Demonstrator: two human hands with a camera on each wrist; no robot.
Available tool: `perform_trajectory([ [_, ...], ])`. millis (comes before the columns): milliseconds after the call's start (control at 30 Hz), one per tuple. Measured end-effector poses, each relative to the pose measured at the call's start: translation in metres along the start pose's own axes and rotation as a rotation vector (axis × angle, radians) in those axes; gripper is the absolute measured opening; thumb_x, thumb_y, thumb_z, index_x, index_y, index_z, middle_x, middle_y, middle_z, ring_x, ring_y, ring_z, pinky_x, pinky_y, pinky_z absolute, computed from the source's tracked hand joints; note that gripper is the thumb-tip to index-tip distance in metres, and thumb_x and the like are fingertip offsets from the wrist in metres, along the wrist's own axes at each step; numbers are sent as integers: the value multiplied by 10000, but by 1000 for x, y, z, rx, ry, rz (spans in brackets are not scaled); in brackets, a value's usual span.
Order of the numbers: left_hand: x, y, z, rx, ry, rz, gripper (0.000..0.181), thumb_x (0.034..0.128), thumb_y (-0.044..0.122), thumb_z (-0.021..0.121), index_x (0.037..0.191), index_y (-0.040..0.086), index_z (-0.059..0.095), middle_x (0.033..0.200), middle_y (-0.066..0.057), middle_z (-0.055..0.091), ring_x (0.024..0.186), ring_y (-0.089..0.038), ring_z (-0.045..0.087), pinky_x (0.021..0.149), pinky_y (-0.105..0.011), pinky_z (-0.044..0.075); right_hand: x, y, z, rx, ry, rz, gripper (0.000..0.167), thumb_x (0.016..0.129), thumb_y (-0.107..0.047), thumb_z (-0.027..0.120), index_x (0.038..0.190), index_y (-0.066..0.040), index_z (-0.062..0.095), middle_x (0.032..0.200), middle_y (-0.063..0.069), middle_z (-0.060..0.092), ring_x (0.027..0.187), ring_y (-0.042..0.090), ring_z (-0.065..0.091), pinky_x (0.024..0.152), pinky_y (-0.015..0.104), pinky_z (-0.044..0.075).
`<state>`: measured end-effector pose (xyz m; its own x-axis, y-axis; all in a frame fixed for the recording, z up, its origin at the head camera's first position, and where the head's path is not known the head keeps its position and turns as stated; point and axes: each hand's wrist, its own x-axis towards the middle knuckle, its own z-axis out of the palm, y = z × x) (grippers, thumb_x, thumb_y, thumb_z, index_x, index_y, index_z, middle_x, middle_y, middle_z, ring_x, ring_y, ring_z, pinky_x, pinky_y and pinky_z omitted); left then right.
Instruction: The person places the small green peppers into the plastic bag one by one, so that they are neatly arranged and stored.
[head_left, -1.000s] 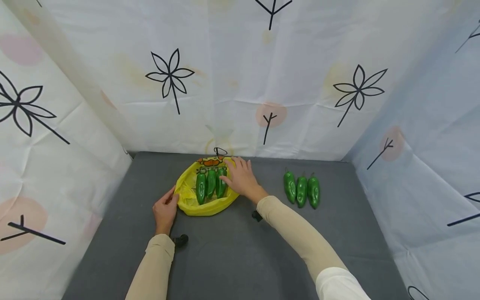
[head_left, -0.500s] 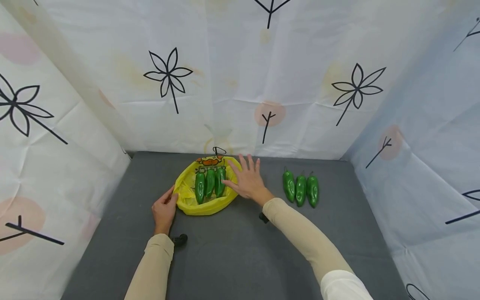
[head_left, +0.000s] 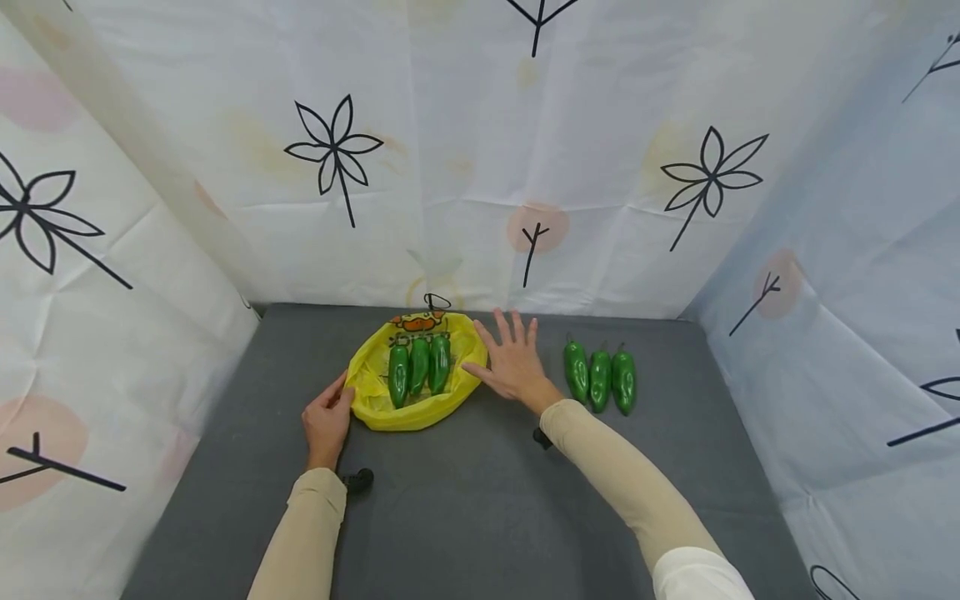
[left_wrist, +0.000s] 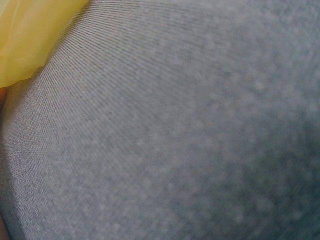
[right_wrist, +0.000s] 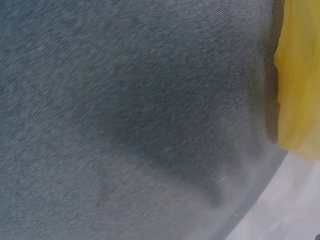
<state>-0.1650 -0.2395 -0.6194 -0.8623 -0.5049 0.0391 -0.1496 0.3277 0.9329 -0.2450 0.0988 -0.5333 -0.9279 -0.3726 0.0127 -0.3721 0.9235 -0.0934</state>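
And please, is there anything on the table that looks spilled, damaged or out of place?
Nothing stands out. Three green peppers lie side by side in the yellow bag, and three more peppers lie together on the grey table. No spill or damage shows in the head view.

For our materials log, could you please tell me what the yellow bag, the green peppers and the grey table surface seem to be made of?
Yellow bag: probably thin plastic film, creased and looking slightly translucent.
Green peppers: smooth, glossy, with highlights; real vegetables or plastic, I can't tell.
Grey table surface: matte, possibly cloth, given fine lines in the wrist views.
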Motion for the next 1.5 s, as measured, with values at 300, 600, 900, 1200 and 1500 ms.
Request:
perform_trajectory([
  [300, -1, 3, 0, 0, 2, -5, 364, 988, 339, 659, 1346, 280, 689, 1309, -35, 724, 943, 94, 592, 772, -16, 433, -8, 20, 8, -43, 5, 22, 871, 949, -800, 347, 1655, -336, 133, 1734, 142, 34, 1580, 467, 34, 1200, 747, 51],
  [600, -1, 2, -1, 6, 3, 11, 364, 989, 345, 659, 1347, 284, 688, 1315, -15, 721, 943, 101, 592, 785, -19, 434, -22, 33, 1, -44, 9, 71, 920, 923, -812, 402, 1652, -289, 197, 1728, 161, 81, 1578, 472, 64, 1204, 741, 61],
  [900, 0, 1, -1, 4, 4, 7, 362, 989, 343, 661, 1345, 284, 689, 1312, -26, 722, 934, 114, 588, 775, -19, 438, -34, 50, 5, -4, 1, 112, 941, 916, -778, 484, 1653, -267, 198, 1722, 174, 95, 1583, 459, 61, 1211, 732, 47],
  [1200, -1, 2, 0, 3, 1, 0, 356, 989, 340, 662, 1339, 282, 692, 1317, -50, 719, 971, 64, 606, 787, -22, 432, -41, 75, 15, -12, 1, 131, 974, 900, -765, 532, 1653, -244, 200, 1714, 193, 109, 1573, 474, 78, 1209, 735, 41],
  [1500, -2, 2, -1, 2, -12, 9, 367, 994, 352, 655, 1351, 274, 684, 1336, -58, 706, 937, 157, 558, 789, 1, 417, -51, 88, 8, 155, -12, 208, 1000, 914, -662, 623, 1656, -172, 166, 1701, 242, 82, 1560, 520, 22, 1222, 710, 80],
])
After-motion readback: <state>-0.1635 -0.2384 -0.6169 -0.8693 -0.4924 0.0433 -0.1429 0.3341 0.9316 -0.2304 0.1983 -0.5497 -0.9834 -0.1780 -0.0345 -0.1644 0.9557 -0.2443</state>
